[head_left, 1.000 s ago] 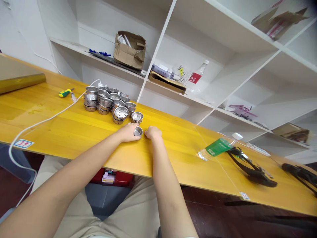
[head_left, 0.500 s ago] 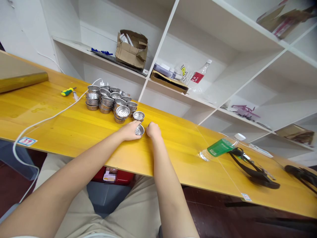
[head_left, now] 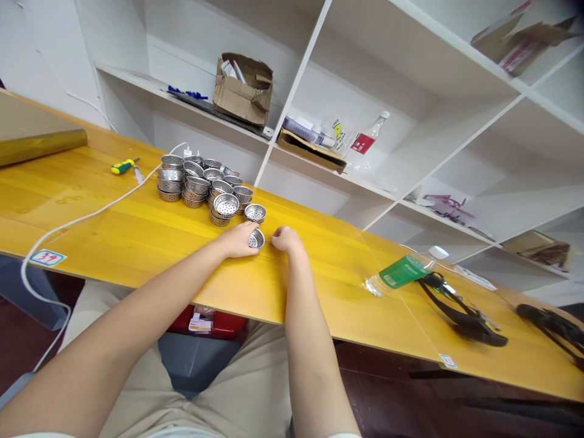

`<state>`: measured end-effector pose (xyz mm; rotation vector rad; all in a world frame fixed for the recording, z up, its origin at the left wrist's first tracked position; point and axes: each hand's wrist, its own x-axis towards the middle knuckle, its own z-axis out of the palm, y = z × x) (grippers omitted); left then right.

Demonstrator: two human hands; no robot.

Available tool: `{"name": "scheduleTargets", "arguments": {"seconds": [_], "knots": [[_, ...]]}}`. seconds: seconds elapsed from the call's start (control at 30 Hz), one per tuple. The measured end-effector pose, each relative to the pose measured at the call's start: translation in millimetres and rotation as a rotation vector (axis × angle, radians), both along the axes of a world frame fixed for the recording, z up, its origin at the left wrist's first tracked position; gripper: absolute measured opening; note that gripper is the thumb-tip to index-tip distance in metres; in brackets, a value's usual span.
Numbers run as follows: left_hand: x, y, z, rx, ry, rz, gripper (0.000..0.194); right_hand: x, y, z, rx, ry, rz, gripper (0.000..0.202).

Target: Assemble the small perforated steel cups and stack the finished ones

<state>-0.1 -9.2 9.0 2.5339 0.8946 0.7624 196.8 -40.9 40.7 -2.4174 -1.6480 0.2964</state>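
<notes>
Plainly, the held cup (head_left: 257, 239) is silvery, round and perforated.

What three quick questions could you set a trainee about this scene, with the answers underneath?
1. Multiple choice: what does the person's left hand hold?
A) a white cable
B) a perforated metal cup
C) a cardboard box

2. True or false: of the two hands, the right hand is nearer the bottle on the yellow table.

3. Fill in the missing colour: the screwdriver has a yellow and ____ handle.

Key:
1. B
2. True
3. green
</notes>
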Motion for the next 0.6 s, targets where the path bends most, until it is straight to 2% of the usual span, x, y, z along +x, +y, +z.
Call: {"name": "scheduleTargets", "arguments": {"seconds": [0.07,0.23,0.43,0.6], "knots": [[-0.2,-0.5,0.8,-0.002,0.007,0.003,0.067,0.2,-0.3,0.8,-0.057,-0.012,0.006,0.027],[-1.2,-1.2,1.6,0.000,0.010,0.000,0.068,-4.7,1.1,3.0,-0.121,-0.090,0.045,0.019],[-1.7,-0.5,1.4,0.004,0.008,-0.006,0.066,-17.0,0.8,3.3,-0.170,-0.169,0.047,0.036],[-1.3,0.8,0.9,0.007,-0.008,-0.007,0.068,-19.7,-0.4,2.2,-0.083,-0.106,0.009,0.032]]}}
